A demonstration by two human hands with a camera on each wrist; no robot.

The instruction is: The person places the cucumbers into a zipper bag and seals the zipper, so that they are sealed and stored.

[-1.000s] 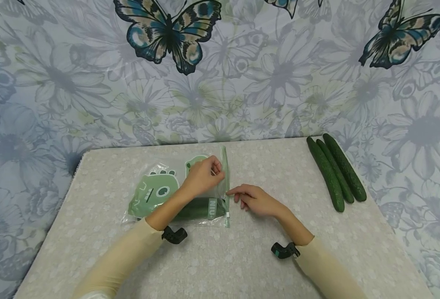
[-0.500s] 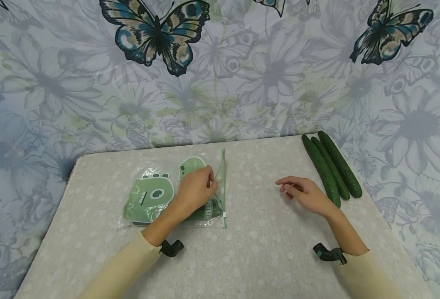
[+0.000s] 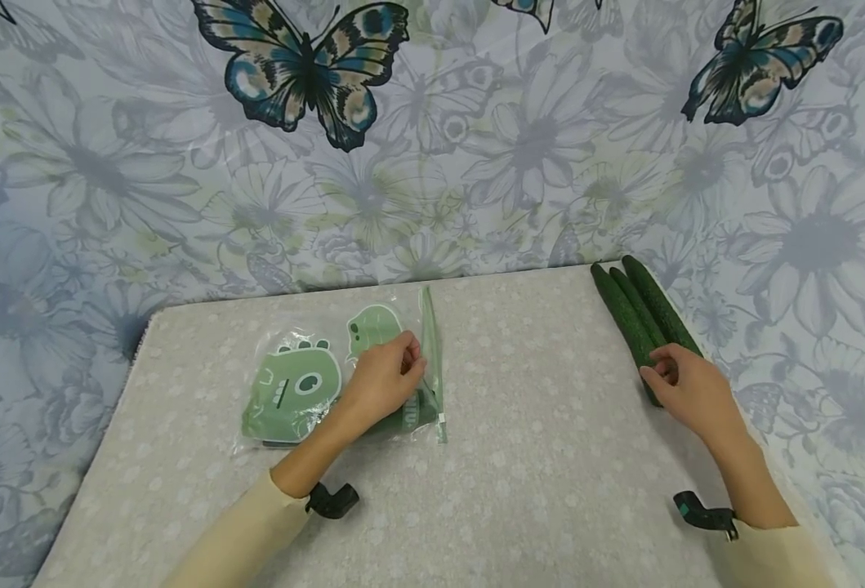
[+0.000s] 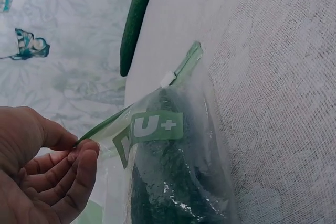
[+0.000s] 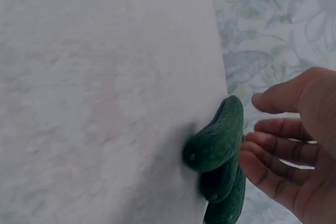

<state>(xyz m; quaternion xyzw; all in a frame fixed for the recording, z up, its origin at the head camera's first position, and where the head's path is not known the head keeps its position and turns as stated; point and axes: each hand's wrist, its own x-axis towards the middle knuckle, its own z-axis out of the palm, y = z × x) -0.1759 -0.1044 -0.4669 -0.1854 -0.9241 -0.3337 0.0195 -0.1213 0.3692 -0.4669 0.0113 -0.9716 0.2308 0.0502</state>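
Note:
A clear zip bag (image 3: 296, 392) with green cartoon prints lies on the left of the table. Through its plastic shows a dark green cucumber (image 4: 168, 182). My left hand (image 3: 381, 380) pinches the green zip edge between thumb and forefinger, lifting it a little, as the left wrist view shows. A white slider (image 4: 168, 80) sits on that zip. Three cucumbers (image 3: 619, 310) lie side by side at the right. Over their near ends is my right hand (image 3: 697, 392), thumb and fingers apart; in the right wrist view the fingertips are right beside the cucumbers (image 5: 218, 142).
A pale patterned cloth (image 3: 520, 441) covers the table. Behind it hangs a backdrop (image 3: 432, 204) printed with flowers and butterflies. The cucumbers lie along the table's right edge. Each wrist wears a black camera mount (image 3: 704, 513).
My right hand has moved away from the bag's zip edge, rightward across the table to the cucumbers. My left hand has stayed at the bag, now pinching its edge.

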